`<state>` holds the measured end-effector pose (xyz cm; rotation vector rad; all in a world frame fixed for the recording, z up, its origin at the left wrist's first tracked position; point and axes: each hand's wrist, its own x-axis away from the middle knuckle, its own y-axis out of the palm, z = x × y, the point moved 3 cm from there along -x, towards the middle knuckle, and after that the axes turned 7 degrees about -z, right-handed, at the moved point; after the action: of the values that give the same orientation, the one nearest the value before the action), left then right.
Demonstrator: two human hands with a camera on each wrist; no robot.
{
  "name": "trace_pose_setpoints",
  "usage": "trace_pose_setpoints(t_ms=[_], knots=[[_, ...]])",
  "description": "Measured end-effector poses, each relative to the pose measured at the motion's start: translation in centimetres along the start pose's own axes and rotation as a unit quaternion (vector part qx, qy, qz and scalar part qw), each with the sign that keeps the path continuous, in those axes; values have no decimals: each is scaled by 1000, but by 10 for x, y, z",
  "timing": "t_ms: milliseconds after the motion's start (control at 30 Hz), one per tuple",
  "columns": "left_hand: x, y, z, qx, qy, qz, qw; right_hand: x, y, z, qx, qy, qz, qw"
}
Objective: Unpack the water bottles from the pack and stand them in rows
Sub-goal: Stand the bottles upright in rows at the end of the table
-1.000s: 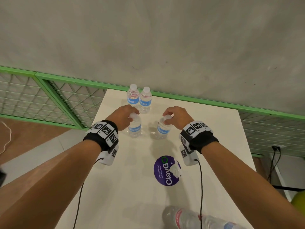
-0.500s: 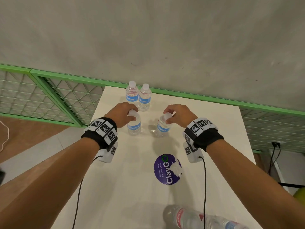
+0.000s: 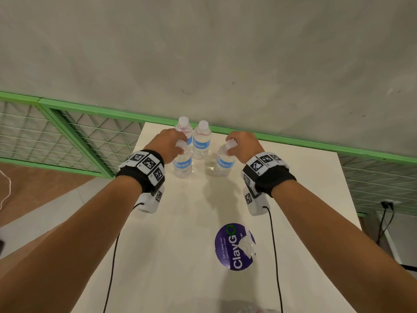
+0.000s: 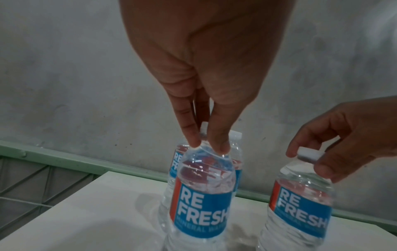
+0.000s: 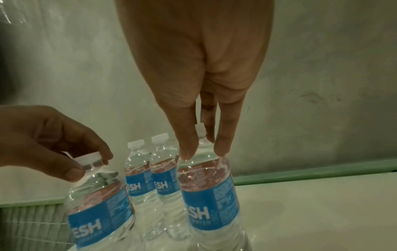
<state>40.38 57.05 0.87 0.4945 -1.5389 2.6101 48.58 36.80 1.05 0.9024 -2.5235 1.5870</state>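
Note:
Two clear water bottles with blue labels (image 3: 184, 129) (image 3: 201, 141) stand side by side at the white table's (image 3: 180, 245) far edge. Just in front of them my left hand (image 3: 181, 146) pinches the neck of a third bottle (image 3: 182, 164), upright. In the left wrist view the fingers (image 4: 217, 144) close under its cap. My right hand (image 3: 230, 146) grips the cap of a fourth bottle (image 3: 224, 164), slightly tilted, to the right; its fingers (image 5: 189, 149) sit on the bottle's (image 5: 208, 195) shoulder. I cannot tell whether either base touches the table.
A purple round sticker (image 3: 228, 247) with a scrap of clear plastic (image 3: 248, 247) lies on the near middle of the table. Part of the plastic pack (image 3: 248, 309) shows at the bottom edge. A grey wall and green-framed mesh railing (image 3: 67, 141) stand behind the table.
Both hands have carried their bottles away from me, closer to the two standing at the back. The left bottle now sits right in front of the back pair.

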Motion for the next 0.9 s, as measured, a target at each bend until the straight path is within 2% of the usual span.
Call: trace_pose_setpoints(t_ms=[333,900], knots=[[-12,-3,-7,10,5,10,1000,-35,-7,-17,16,-21,38,999],[-12,-7,-9,5,16,18,1000,-43,-5,-16,-20,-21,42,999]])
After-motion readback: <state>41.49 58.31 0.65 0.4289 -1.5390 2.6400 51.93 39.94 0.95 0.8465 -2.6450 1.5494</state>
